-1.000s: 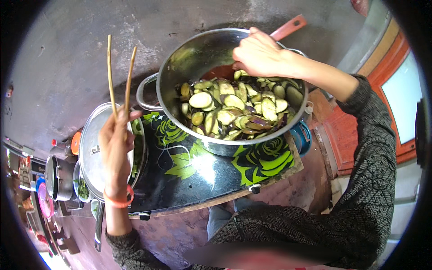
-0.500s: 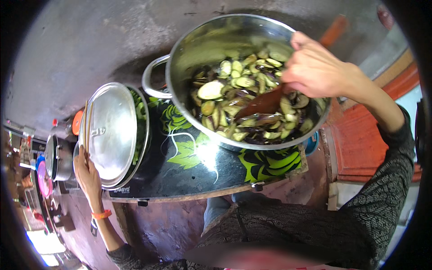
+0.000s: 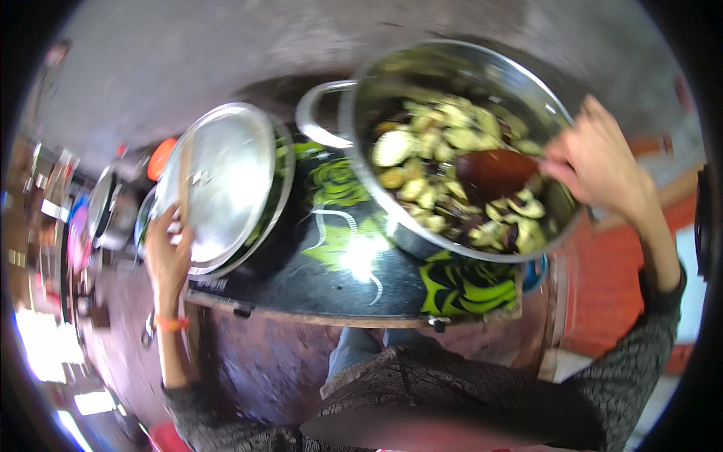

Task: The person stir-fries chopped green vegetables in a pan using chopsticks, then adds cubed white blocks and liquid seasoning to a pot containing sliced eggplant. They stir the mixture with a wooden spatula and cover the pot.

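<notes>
A large steel pot (image 3: 359,162) stands to the right, with sliced eggplant (image 3: 452,137) in it. My right hand (image 3: 606,162) grips a dark wooden spatula (image 3: 493,175), its broad blade over the eggplant slices and its handle passing back beyond the hand. On the left, a round metal lid (image 3: 239,169) lies tilted over a wide pan with green vegetables (image 3: 282,162) showing at its edge. My left hand (image 3: 169,248) is closed around light wooden chopsticks (image 3: 187,169), which lie across the lid's left side.
Both vessels sit on a black glass stove top (image 3: 301,280) with green leaf patterns. A grey wall (image 3: 248,45) rises behind. Farther left are an orange round object (image 3: 161,159), a dark-lidded pot (image 3: 113,215) and a pink basin (image 3: 78,237). Orange-red wooden furniture (image 3: 602,264) stands at right.
The view has swung, shifting the scene rightward. In the pot, the spatula has turned so its broad face shows among the slices. My left hand still keeps the chopsticks against the lid.
</notes>
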`<state>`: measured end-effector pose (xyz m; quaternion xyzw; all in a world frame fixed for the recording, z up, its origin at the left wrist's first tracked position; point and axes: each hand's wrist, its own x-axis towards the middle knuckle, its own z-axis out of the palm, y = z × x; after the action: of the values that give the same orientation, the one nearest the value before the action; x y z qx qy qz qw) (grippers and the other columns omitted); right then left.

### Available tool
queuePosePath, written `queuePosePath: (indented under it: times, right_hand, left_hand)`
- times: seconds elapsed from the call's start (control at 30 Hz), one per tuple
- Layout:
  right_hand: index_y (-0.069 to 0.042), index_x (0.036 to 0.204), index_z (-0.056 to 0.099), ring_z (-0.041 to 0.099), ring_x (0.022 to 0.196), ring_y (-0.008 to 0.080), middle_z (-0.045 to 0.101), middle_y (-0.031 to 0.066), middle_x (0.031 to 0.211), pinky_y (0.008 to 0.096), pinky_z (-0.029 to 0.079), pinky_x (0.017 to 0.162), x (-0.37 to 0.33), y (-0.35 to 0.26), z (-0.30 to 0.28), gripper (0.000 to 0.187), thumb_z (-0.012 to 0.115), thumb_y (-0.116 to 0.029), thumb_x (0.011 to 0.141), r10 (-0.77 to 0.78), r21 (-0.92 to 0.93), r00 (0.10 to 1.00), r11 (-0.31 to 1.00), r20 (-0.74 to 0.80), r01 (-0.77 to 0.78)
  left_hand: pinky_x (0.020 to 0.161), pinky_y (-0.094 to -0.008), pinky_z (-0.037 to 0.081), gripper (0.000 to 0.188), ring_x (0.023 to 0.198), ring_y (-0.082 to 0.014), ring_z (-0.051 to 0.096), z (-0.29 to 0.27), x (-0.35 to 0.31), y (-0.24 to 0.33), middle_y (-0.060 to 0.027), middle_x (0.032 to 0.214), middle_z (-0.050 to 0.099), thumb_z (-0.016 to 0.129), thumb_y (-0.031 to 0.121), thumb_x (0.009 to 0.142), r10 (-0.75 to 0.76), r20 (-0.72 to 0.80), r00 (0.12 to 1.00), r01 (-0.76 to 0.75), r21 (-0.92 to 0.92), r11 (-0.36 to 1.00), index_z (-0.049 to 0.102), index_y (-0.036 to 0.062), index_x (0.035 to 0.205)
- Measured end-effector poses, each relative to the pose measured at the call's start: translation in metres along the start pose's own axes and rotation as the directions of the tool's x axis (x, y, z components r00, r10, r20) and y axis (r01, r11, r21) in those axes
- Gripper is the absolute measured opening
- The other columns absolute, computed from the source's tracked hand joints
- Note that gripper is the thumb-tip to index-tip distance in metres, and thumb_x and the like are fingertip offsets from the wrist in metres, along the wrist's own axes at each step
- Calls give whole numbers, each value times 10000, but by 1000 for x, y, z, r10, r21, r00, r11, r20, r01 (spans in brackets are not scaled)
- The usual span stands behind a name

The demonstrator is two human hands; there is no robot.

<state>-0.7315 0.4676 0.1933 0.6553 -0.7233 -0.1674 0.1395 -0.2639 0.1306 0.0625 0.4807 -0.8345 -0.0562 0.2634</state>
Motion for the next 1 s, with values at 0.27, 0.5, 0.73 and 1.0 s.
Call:
queuePosePath:
  times: [0.27,0.5,0.73,1.0]
  right_hand:
    - [-9,939,721,583,875,343,676,146,903,433,421,841,2,-39,-23,165,743,-94,799,153,207,932,975,-330,-86]
    - [-2,965,719,567,872,316,666,134,920,396,436,827,33,-129,-81,194,743,-63,782,156,356,894,934,-420,5]
    - [-44,1037,754,654,957,308,708,128,996,368,496,847,152,-283,-149,275,758,-19,763,-40,436,881,858,-471,272]
    - [-113,1158,723,539,1226,333,616,107,1318,440,480,1011,294,-428,-114,366,782,-173,802,-332,348,765,742,-552,573]
  left_hand:
    - [787,-418,553,517,815,-309,707,-8,12,-22,-203,978,696,752,345,826,8,19,1000,-7,-47,999,695,11,1217]
    - [714,-305,546,510,785,-163,679,-35,32,-81,-155,1089,725,712,339,937,-12,347,938,171,-431,886,658,-30,1285]
    - [818,-281,536,481,920,-139,666,-45,55,-159,-121,1100,703,689,249,962,183,543,820,322,-702,635,616,-79,1305]
    - [741,-302,590,350,838,-172,724,-37,91,-263,-160,1014,735,686,147,926,221,281,934,78,-765,639,674,-59,1209]
